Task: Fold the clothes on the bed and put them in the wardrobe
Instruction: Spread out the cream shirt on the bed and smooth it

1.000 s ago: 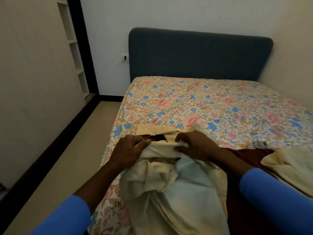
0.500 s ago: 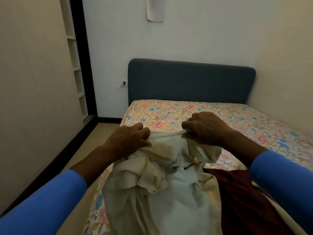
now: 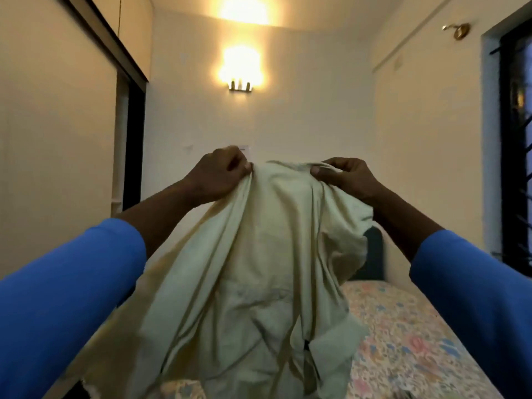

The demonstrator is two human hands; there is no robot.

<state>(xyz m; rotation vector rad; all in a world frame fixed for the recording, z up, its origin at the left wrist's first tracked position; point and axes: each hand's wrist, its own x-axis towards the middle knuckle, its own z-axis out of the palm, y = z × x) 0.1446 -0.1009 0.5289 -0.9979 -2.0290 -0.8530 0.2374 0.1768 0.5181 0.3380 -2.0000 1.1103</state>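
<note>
Head view: a cream garment [image 3: 259,269] hangs in the air above the bed [image 3: 408,341], its top edge stretched between both raised hands. The left hand [image 3: 221,174] pinches the left corner, the right hand [image 3: 345,177] the right, arms extended and apart. It looks like a shirt, though the bunched folds make that uncertain.

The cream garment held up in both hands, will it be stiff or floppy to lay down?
Probably floppy: the cream garment hangs in long loose folds below the left hand and right hand, which pinch its top edge. It seems fairly light, since pinches alone carry it. On the bed it would likely crumple unless smoothed.
</note>
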